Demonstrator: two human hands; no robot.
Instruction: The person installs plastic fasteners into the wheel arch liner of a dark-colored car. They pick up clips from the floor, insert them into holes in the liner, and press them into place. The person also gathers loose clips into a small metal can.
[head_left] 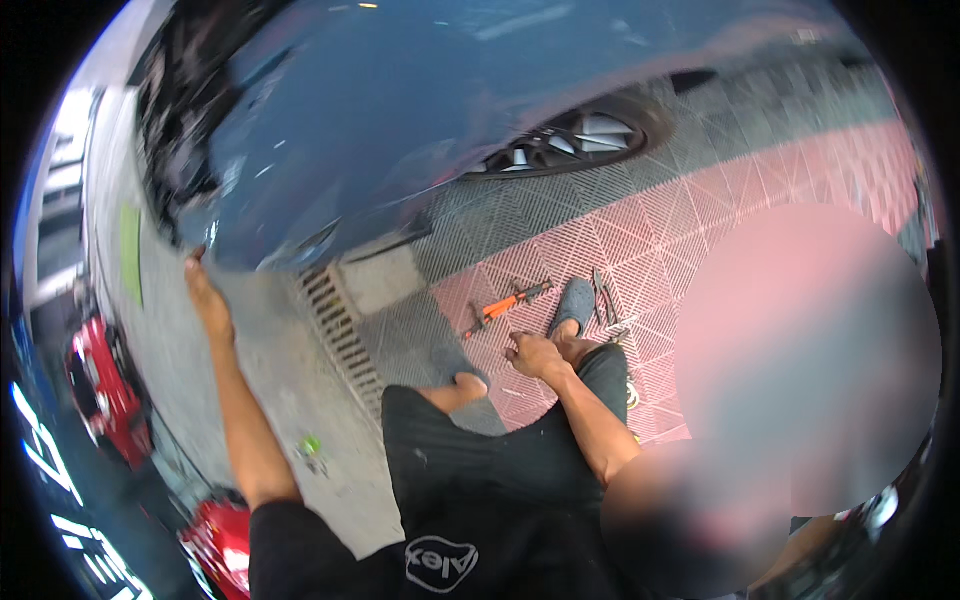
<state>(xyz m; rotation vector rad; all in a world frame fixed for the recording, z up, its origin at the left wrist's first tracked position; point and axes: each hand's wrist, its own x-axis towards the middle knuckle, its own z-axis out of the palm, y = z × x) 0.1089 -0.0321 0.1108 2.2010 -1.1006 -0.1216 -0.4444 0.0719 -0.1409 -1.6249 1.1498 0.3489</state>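
A dark blue-grey car (400,110) stands across the top of the view, its inner parts exposed at the left end. My left hand (210,296) reaches up to the lower corner of the painted body panel there, fingers stretched along its edge. Whether the fingertips press or only rest on it is hard to see. My right hand (538,355) hovers near my knee with its fingers curled in; anything inside them is hidden. On the floor beyond it lies an orange and black hand tool (508,305). Pliers-like dark tools (605,297) lie beside my grey clog (573,303).
Red floor tiles (720,200) and grey ones (395,335) meet under the car's wheel (570,140). A slotted drain grate (340,325) runs alongside the concrete (300,390). A small green-topped item (311,446) lies there. Two blurred patches cover the right side. Red cars (105,390) stand far left.
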